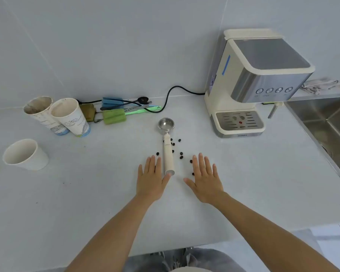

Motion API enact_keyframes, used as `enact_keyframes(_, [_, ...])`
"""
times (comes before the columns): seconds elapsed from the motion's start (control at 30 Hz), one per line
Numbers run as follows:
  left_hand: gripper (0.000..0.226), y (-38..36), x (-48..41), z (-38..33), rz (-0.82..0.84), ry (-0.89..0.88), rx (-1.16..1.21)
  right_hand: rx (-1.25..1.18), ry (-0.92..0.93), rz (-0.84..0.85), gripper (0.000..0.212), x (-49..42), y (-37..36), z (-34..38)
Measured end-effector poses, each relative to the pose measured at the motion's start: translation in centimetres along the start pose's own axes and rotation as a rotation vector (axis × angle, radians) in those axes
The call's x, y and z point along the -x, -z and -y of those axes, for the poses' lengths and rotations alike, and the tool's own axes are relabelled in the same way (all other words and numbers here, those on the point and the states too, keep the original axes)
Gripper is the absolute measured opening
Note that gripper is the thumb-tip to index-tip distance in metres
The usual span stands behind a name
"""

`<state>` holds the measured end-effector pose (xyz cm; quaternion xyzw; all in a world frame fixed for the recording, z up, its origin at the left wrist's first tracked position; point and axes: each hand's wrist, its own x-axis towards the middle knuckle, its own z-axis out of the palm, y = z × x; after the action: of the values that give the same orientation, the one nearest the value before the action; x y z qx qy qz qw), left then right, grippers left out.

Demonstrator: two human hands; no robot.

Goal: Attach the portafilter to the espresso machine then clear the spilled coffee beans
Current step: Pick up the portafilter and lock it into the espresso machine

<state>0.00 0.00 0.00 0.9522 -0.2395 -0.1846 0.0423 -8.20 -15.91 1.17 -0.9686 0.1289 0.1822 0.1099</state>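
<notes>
A portafilter (168, 152) lies on the white counter, its steel basket pointing away from me and its cream handle toward me. Several dark coffee beans (181, 154) are scattered around the handle. The cream and steel espresso machine (259, 83) stands at the back right, its drip tray facing me. My left hand (152, 177) rests flat on the counter just left of the handle's end, thumb touching it. My right hand (204, 179) lies flat to the right, fingers spread, among the beans. Both hands hold nothing.
Two used paper cups (57, 114) stand at the back left, a third white cup (25, 154) nearer the left. Sponges, brushes and a black power cord (126, 108) lie along the wall. A steel sink (326, 122) is at the right edge.
</notes>
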Motion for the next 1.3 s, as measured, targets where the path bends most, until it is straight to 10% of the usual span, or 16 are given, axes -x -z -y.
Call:
enact_keyframes(0.37, [0.047,2.1,-3.7,-2.9,-0.027,0.130,0.121,-0.053,-0.151,0.151,0.080,-1.0,-0.7,-1.6])
enact_keyframes(0.93, [0.041,3.4,-7.9,-3.6,0.188,0.550,1.126,-0.091,-0.152,0.189,0.083,-1.6,-2.5,-2.8])
enact_keyframes(1.3, [0.023,5.5,-6.9,-2.2,0.162,0.496,1.126,-0.083,-0.134,0.163,0.087,-1.6,-2.7,-3.0])
